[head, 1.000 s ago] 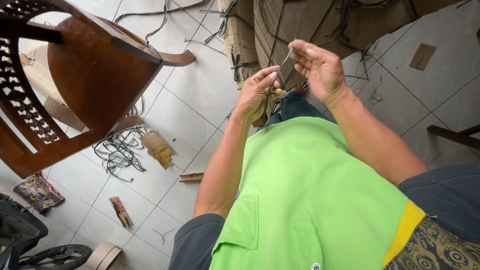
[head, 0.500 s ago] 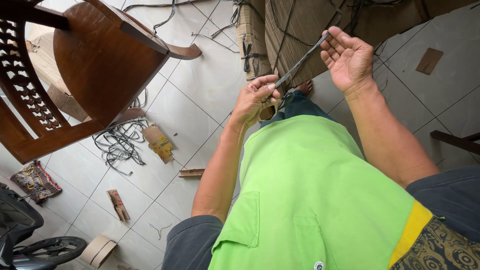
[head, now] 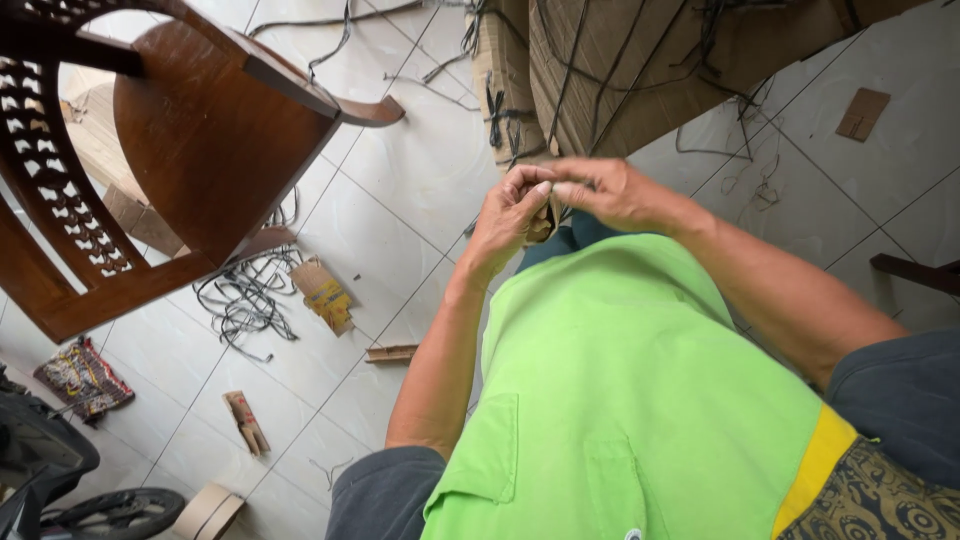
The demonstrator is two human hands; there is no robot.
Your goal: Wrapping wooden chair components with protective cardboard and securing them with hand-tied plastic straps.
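My left hand (head: 510, 215) and my right hand (head: 615, 190) meet fingertip to fingertip in front of my green shirt (head: 640, 400). Both are pinched shut on a thin dark strap, which the fingers now almost wholly hide. Just beyond the hands stands a large package wrapped in brown cardboard (head: 640, 70), bound with black straps. My knee in dark trousers shows right under the hands.
A dark wooden chair (head: 210, 130) stands at the left on the white tiled floor. Below it lie a tangle of black straps (head: 240, 300), cardboard scraps (head: 322, 292), a small wooden piece (head: 392, 353) and a patterned cloth (head: 80, 375). A wheel (head: 110, 510) is at the bottom left.
The hands were apart with the thin strap stretched between them, the right one raised. Now the right hand has come down and both hands are pinched together.
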